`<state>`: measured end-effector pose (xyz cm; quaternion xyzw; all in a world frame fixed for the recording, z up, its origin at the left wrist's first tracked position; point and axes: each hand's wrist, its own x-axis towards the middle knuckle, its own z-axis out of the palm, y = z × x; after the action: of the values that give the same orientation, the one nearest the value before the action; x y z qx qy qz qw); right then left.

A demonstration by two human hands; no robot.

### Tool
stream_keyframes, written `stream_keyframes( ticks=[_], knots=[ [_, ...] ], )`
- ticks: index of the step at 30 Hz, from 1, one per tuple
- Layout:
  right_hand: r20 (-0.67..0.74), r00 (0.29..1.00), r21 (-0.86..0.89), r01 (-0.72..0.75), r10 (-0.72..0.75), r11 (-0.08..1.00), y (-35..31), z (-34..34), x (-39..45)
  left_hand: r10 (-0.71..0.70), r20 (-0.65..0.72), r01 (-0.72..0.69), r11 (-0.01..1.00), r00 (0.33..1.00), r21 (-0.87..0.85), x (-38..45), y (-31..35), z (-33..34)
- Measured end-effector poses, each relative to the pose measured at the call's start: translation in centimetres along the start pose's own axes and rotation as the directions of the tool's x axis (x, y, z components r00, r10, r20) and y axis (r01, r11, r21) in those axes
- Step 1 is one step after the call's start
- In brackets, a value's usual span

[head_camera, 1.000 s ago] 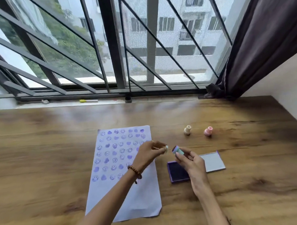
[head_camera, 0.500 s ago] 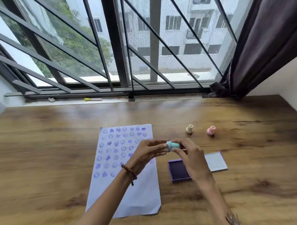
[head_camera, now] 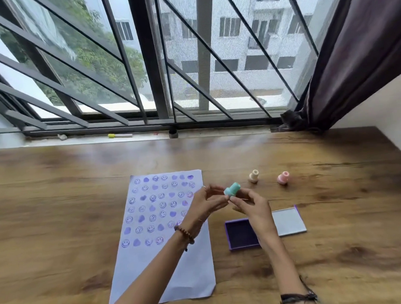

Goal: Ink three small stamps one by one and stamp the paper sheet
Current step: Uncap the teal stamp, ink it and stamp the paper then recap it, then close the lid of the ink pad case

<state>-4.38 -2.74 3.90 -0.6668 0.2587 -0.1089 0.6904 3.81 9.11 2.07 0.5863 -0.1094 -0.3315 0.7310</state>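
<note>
A small teal stamp is held in the air between my two hands, just right of the paper sheet. My right hand pinches its lower part. My left hand has its fingertips at the stamp's left side, fingers spread. The sheet carries several rows of purple smiley and heart prints. An open purple ink pad lies under my right wrist, its lid flat to the right. A cream stamp and a pink stamp stand on the table behind.
The wooden table runs to a barred window sill at the back, where a yellow-capped marker lies. A dark curtain hangs at the back right beside a white wall.
The two hands came together at the teal stamp and lifted it slightly. The stamp turned from lying sideways to tilted with its handle pointing up and right.
</note>
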Motion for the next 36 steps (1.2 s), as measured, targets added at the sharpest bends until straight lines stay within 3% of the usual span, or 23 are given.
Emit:
stream_keyframes(
  ticks=[2, 4, 9, 12, 16, 22, 25, 32, 36],
  knots=[
    [-0.034, 0.999, -0.096, -0.002, -0.002, 0.995, 0.5, -0.2, 1.3, 0.111, -0.048, -0.087, 0.930, 0.993, 0.356, 1.0, -0.1, -0.2],
    [-0.061, 0.998, -0.262, 0.011, -0.028, 0.965, 0.8, -0.2, 2.9, 0.223, -0.081, -0.130, 0.786, 0.971, 0.604, 2.2, -0.1, -0.4],
    [-0.021, 0.988, -0.471, 0.124, -0.151, 0.874, 1.1, 1.3, 6.7, 0.369, -0.075, -0.123, 0.484, 0.926, 0.866, 4.8, -0.6, -1.5],
    [-0.001, 0.983, -0.552, 0.151, -0.182, 0.820, 1.9, 2.0, 7.8, 0.384, -0.114, -0.052, 0.397, 0.916, 0.916, 5.6, -1.3, -2.1],
    [-0.011, 0.966, -0.628, 0.196, -0.260, 0.753, 2.2, 2.3, 7.6, 0.367, -0.106, -0.053, 0.399, 0.924, 0.916, 5.6, -1.5, -1.9],
    [-0.186, 0.936, -0.545, 0.155, -0.300, 0.824, 1.5, 0.5, 3.2, 0.394, -0.089, -0.110, 0.455, 0.915, 0.884, 0.8, -2.1, -0.6],
    [-0.328, 0.901, -0.473, 0.104, -0.285, 0.875, 2.2, -1.3, -0.1, 0.351, 0.041, -0.212, 0.464, 0.936, 0.860, -2.5, -3.0, 0.2],
    [-0.673, 0.706, -0.445, -0.147, -0.221, 0.883, 5.1, -5.1, -4.8, 0.254, 0.247, -0.310, 0.248, 0.935, 0.918, -4.2, -5.0, 2.7],
    [-0.703, 0.695, -0.394, -0.206, -0.149, 0.896, 5.5, -6.4, -5.0, 0.186, 0.298, -0.321, 0.108, 0.936, 0.941, -2.2, -5.6, 5.6]
  ],
)
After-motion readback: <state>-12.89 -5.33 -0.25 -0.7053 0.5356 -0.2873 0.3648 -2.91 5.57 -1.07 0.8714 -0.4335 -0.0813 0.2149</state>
